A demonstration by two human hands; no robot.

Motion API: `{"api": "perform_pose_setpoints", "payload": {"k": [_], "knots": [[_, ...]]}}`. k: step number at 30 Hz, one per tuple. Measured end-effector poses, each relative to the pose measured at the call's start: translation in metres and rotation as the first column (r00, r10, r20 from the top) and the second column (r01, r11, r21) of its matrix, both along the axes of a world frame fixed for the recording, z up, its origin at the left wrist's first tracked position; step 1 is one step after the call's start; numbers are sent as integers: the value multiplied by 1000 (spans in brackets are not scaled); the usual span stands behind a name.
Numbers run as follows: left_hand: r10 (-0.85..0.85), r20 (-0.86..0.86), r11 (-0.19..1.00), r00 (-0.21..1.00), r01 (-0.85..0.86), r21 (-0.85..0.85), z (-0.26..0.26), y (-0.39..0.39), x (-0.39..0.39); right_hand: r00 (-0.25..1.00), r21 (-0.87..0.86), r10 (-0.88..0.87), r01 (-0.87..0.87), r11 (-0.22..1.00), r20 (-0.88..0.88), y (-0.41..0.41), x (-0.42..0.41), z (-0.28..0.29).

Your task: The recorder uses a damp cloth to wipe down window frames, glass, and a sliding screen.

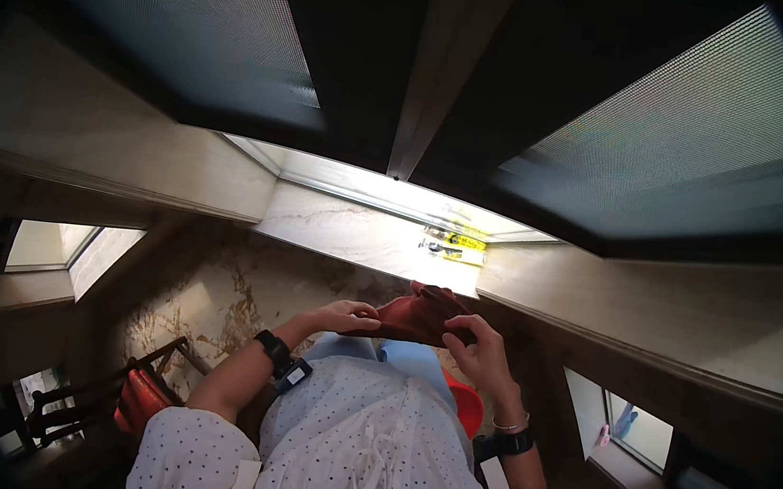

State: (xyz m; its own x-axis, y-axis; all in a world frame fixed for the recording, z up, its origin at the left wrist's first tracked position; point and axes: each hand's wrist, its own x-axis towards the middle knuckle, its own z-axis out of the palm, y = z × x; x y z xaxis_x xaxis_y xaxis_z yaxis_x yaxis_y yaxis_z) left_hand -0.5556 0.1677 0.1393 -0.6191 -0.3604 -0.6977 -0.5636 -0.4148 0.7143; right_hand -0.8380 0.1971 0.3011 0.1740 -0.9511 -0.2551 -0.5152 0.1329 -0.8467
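A dark red cloth [412, 317] is stretched between my two hands, in front of my waist and near the window sill. My left hand [349, 317] grips its left end between thumb and fingers. At the cloth's right side, my right hand [478, 343] pinches the edge with thumb and forefinger. The cloth's upper part is bunched and rises in folds towards the sill. What kind of cloth item it is, I cannot tell.
On the bright marble window sill [337, 221] lie yellow-packaged items [462, 250]. Dark-framed mesh screens [675, 131] hang above. A dark wooden chair with a red cushion [145, 397] stands at lower left. Something red [466, 404] is beside my right side.
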Motion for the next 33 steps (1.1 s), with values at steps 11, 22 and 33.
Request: {"api": "perform_pose_setpoints", "payload": {"k": [11,22,33], "knots": [[-26,-267,854,963,-117,-507,-11,-22,-63,973,-232,226,-231,945,-45,5,24,66],[127,-440,888,889,-300,-348,98,-36,-43,978,180,-89,124,976,-191,28,6,60],[556,-712,755,429,97,648,204,-88,-27,726,546,-248,-205,812,642,49,-42,42]]}}
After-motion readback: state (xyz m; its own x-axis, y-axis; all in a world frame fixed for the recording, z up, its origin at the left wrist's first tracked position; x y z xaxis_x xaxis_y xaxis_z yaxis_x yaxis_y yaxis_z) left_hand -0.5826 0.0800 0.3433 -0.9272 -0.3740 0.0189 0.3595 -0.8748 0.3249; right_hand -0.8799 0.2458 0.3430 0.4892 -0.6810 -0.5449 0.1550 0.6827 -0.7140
